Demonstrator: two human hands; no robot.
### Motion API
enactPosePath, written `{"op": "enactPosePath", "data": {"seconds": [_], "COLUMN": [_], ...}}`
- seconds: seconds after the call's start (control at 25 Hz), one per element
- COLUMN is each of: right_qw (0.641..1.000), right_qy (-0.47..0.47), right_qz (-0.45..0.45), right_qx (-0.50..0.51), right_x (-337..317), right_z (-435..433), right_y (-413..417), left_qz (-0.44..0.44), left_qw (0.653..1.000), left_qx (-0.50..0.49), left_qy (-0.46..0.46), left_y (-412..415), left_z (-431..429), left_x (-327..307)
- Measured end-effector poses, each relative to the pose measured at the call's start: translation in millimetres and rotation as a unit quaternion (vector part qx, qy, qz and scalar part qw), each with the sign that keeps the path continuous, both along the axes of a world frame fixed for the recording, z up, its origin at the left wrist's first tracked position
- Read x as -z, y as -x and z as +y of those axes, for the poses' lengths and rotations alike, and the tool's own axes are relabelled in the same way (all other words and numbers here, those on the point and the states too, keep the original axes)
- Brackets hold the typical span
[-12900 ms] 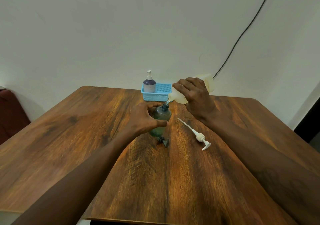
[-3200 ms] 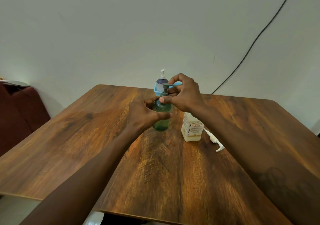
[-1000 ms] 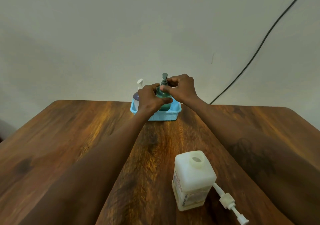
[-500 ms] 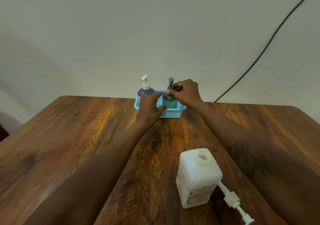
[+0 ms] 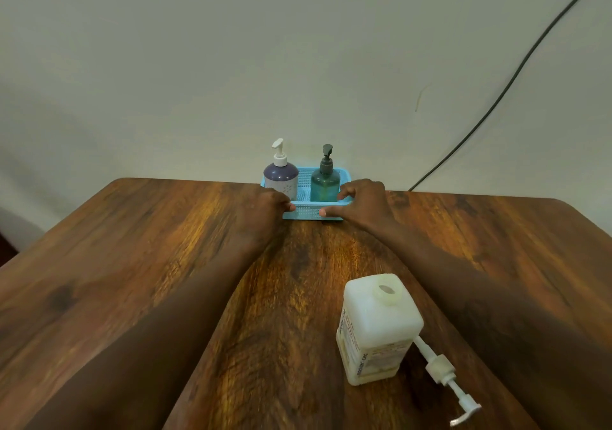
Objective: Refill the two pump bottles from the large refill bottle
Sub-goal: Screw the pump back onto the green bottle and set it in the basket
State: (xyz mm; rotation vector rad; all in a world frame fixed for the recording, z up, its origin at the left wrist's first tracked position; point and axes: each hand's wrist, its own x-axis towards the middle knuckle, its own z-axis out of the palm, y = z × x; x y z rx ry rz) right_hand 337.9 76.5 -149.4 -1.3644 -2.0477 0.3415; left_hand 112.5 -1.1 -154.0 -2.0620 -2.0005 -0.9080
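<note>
- Pump bottles: purple (image 5: pixel 281 176) and green (image 5: pixel 325 181) stand upright in basket (image 5: pixel 314 212), pumps on.
- Left hand (image 5: pixel 261 209) and right hand (image 5: pixel 361 202): fingers loosely spread, holding nothing (beside basket front).
- Refill bottle (image 5: pixel 377 328): uncapped; a withdrawing right forearm could tip and spill it.

Left hand (image 5: pixel 265 209) and right hand (image 5: pixel 361 202) — 2 forearms outstretched — fingers loosely spread.
</note>
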Motion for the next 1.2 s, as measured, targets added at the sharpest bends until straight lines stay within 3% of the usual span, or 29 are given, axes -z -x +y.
{"op": "enactPosePath", "data": {"seconds": [0.08, 0.72, 1.0, 1.2], "right_qw": [0.999, 0.999, 0.998, 0.998], "right_qy": [0.000, -0.027, -0.038, -0.032], "right_qz": [-0.038, -0.029, -0.045, -0.032], "right_qx": [-0.024, -0.009, -0.010, -0.049], "right_x": [1, -2, -37, -47], "right_z": [-1, -11, -69, -132], "right_y": [1, -3, -30, -69], "left_qz": [0.011, -0.026, -0.122, -0.299], "left_qw": [1.000, 0.999, 0.989, 0.937], "left_qx": [-0.005, -0.008, 0.040, 0.137], "left_qy": [0.007, 0.044, 0.071, 0.121], "left_y": [0, 0, -35, -71], "left_z": [3, 0, -66, -139], "left_x": [-1, -3, -34, -50]}}
